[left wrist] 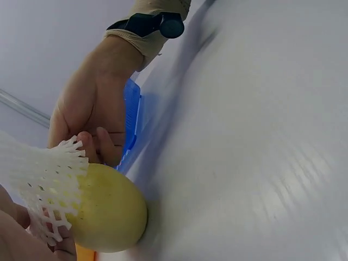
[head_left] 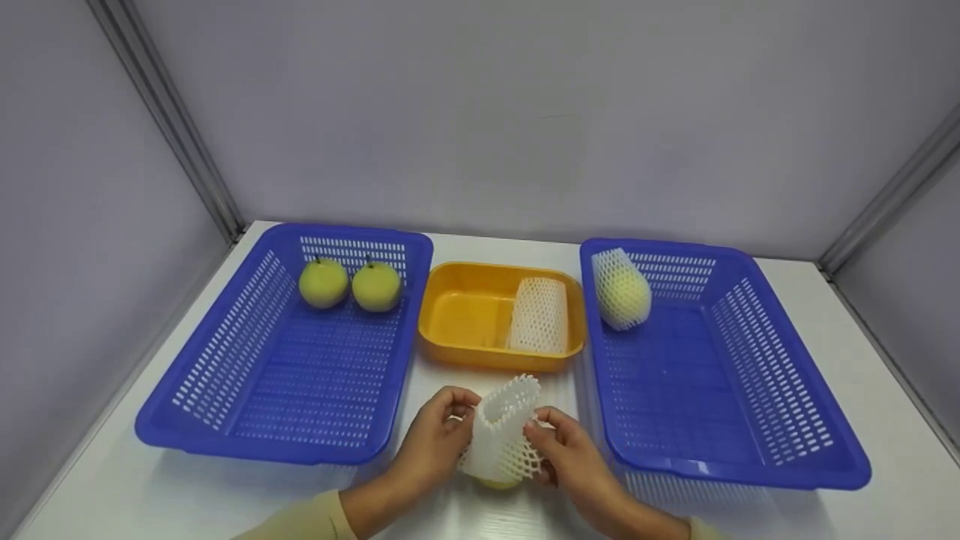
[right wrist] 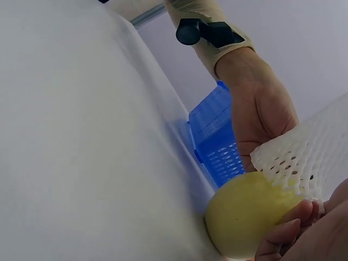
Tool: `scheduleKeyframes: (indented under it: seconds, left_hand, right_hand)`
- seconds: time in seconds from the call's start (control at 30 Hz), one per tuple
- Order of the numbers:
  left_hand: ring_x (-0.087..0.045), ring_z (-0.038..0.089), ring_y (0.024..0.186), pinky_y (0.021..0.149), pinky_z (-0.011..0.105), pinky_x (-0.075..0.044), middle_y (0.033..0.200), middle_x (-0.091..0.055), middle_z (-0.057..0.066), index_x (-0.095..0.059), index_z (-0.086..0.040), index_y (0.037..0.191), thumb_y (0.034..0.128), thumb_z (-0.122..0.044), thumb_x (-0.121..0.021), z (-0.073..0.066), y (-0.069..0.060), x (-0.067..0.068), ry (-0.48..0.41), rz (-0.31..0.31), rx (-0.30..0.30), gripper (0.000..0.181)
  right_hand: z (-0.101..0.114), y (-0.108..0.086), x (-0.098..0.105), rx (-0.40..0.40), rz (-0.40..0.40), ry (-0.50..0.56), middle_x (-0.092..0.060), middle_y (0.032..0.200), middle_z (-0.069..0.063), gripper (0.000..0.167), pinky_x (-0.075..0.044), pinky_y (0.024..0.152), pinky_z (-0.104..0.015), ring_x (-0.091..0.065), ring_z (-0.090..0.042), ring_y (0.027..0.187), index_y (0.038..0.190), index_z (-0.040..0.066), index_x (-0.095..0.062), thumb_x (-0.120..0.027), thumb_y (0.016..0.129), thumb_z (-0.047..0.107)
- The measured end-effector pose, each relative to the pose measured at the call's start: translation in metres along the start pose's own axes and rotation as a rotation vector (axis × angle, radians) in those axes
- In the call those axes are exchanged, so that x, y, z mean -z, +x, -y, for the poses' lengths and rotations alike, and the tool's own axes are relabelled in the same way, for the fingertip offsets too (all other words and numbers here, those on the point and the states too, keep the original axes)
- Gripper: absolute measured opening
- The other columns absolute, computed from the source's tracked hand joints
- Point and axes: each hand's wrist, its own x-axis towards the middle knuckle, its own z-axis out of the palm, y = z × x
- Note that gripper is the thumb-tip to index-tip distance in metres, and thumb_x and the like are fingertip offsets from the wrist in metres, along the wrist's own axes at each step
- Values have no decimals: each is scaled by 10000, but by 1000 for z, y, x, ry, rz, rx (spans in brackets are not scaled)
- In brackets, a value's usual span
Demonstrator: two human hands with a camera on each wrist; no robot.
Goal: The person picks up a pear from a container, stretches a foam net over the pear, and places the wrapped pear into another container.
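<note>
A yellow-green pear (left wrist: pixel 111 209) stands on the white table between my hands, its upper part inside a white foam net sleeve (head_left: pixel 504 439). My left hand (head_left: pixel 439 442) pinches the sleeve's left side between thumb and fingers. On the opposite side, my right hand (head_left: pixel 576 459) pinches the sleeve with its thumb on the outer mesh. The sleeve's top end gapes upward, and the pear's lower part shows bare below the mesh in both wrist views.
Two bare pears (head_left: pixel 351 285) lie at the back of the left blue basket (head_left: pixel 390 405). An orange tray (head_left: pixel 461 319) in the middle holds a foam net sleeve (head_left: pixel 540 315). A netted pear (head_left: pixel 626 296) lies in the right blue basket (head_left: pixel 735 472). Grey walls surround the table.
</note>
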Motion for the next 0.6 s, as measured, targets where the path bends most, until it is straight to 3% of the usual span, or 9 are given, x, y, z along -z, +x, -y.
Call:
scheduleKeyframes:
  seconds: [0.17, 0.43, 0.5, 0.6]
  left_hand:
    - [-582, 154, 868, 702, 243, -512, 1023, -625, 86, -543, 69, 1149, 901, 126, -488, 11, -2, -1, 44, -8, -4, 260]
    - [-593, 162, 892, 757, 317, -514, 996, -607, 47, -556, -17, 1115, 928, 61, -509, 22, -5, -2, 126, -64, 55, 208]
    - [-620, 199, 972, 850, 371, -524, 1064, -635, 65, -560, -24, 1182, 941, 33, -530, 23, -6, -1, 133, -45, 50, 250]
    - [-598, 298, 1176, 1031, 490, -473, 1240, -629, 114, -535, -7, 1311, 951, 14, -562, 24, -9, 1, 156, -15, -3, 361]
  right_hand:
    - [-6, 1, 2, 8, -41, -20, -533, 730, 50, 82, -327, 502, -183, -375, -61, 506, 1083, 89, -543, -560, 1057, 165]
    - [-17, 1, 6, -1, -75, -60, -429, 686, 63, 163, -313, 490, -191, -383, -80, 520, 1159, 78, -511, -563, 1059, 196]
    - [-18, 1, 6, 10, -74, -65, -437, 676, 55, 193, -313, 487, -193, -384, -77, 520, 1173, 51, -515, -561, 1060, 201]
    - [-18, 1, 5, 39, -88, -71, -471, 693, 36, 237, -315, 484, -194, -397, -71, 533, 1199, -3, -507, -547, 1062, 187]
